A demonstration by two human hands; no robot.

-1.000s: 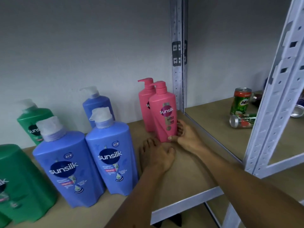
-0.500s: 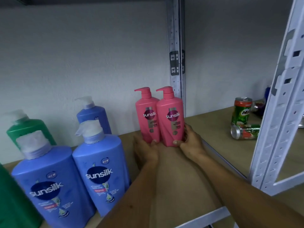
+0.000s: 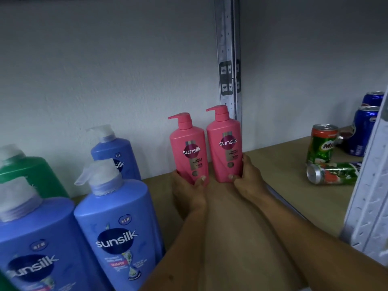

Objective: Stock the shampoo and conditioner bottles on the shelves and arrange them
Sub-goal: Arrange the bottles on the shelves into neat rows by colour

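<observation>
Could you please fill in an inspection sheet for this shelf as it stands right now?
Surface: tan shelf board, running on past the metal upright.
Job's things: two pink bottles upright side by side at the back, labels forward; three blue bottles and a green bottle to the left, upright.
Clutter: Milo can standing, another can lying on its side, two blue cans behind.
Grippers: left hand grips the left pink bottle's base; right hand grips the right one's.
Cables: nothing seen.
Surroundings: grey wall, pale front post.
</observation>
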